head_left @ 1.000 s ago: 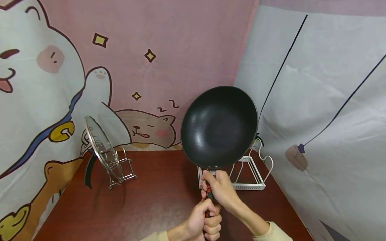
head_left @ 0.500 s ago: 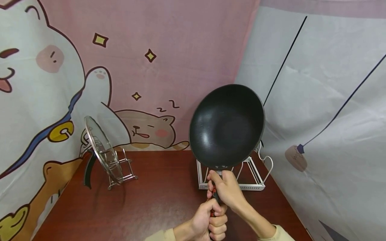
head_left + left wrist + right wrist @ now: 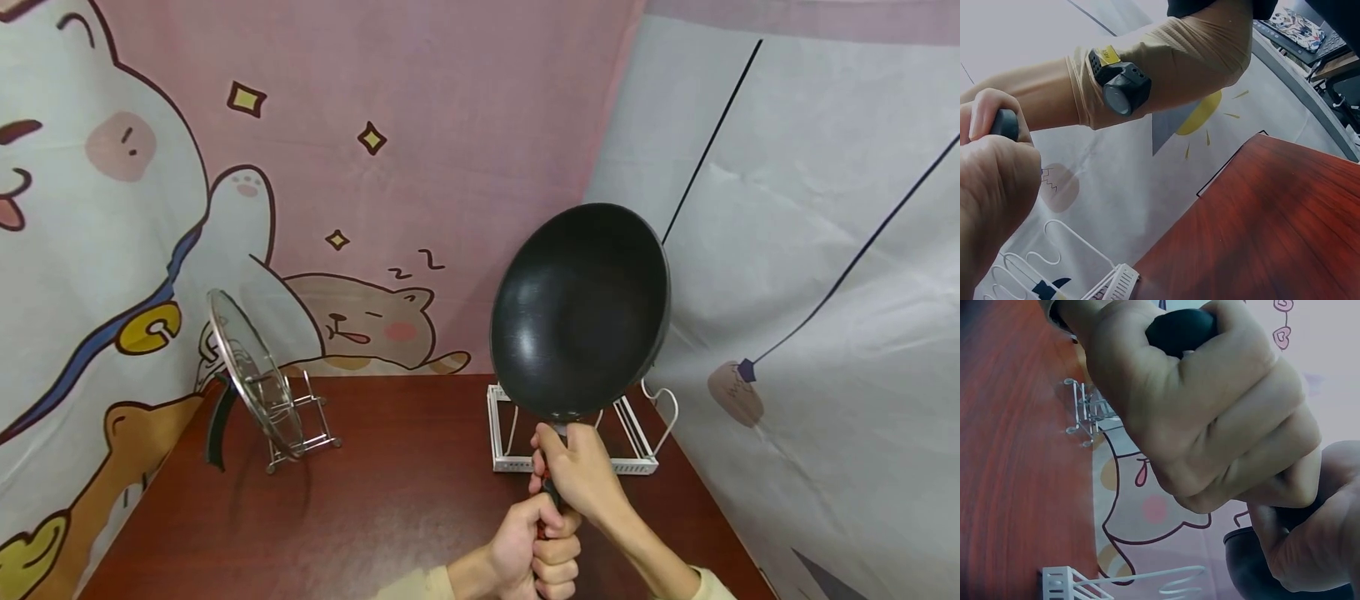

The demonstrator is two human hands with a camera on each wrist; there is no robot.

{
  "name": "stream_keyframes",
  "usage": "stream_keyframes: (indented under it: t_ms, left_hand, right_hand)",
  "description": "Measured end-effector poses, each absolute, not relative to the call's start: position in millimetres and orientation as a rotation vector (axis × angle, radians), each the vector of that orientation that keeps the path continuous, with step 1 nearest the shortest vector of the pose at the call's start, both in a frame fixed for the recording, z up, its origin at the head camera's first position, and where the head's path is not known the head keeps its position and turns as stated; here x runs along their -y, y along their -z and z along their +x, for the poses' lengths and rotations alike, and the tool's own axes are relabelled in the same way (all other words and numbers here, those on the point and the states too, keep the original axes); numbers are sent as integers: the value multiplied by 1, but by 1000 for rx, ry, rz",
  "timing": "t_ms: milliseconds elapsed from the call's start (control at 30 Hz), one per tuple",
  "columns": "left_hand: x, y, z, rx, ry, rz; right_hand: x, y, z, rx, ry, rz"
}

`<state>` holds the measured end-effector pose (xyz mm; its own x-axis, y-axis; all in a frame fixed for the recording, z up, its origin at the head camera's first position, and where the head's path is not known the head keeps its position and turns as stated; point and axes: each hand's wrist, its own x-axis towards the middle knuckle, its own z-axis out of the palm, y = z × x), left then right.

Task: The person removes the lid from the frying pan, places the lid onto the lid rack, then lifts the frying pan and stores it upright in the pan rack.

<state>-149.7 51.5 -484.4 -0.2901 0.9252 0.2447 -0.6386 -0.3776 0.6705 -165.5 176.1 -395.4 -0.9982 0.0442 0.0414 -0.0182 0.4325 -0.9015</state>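
Note:
Both hands grip the handle [image 3: 552,487] of a black wok [image 3: 581,312], which is raised and tilted with its inside facing me. My right hand [image 3: 581,467] is higher on the handle, close below the bowl. Beneath it, my left hand [image 3: 534,546] has its fingers wrapped round the lower part. The handle's dark end [image 3: 1182,331] pokes out of a fist in the right wrist view. Overlapped by the wok in the head view is a white rack [image 3: 611,465] with wire dividers, partly hidden by the wok and my right hand.
At the left, a glass lid [image 3: 255,375] with a metal rim leans in a small wire stand [image 3: 315,433]. A dark curved piece [image 3: 220,425] hangs beside it. The brown table [image 3: 375,508] meets patterned cloth [image 3: 465,125] at the back and right.
Both hands have shifted right, carrying the wok with them, and its bowl has turned slightly. More of the white rack's left side now shows. The lid and its stand have stayed put.

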Motion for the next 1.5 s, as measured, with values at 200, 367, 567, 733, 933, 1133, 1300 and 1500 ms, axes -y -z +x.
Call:
stream_keyframes:
  t_ms: [200, 367, 567, 733, 933, 1133, 1300, 1500]
  left_hand:
    - [-57, 484, -152, -517, -1829, 766]
    - [-62, 486, -154, -468, -1805, 798]
    - [-66, 487, -156, -427, -1789, 832]
    - [-68, 487, -158, -398, -1782, 846]
    - [-70, 488, -160, -347, -1765, 867]
    - [-72, 491, -161, -284, -1753, 868]
    - [-73, 494, -162, -249, -1750, 858]
    - [-75, 499, -162, -253, -1767, 860]
  right_hand:
    - [-180, 393, -165, 2624, -1547, -31]
    - [-183, 392, -165, 2639, -1509, -53]
    - [-185, 391, -166, 2642, -1494, -75]
    - [-186, 391, -167, 2636, -1498, -84]
    - [-189, 392, -168, 2632, -1501, -91]
    - [-191, 396, -170, 2629, -1464, -104]
    - [-191, 401, -172, 2643, -1420, -120]
    - [-192, 409, -175, 2652, -1432, -133]
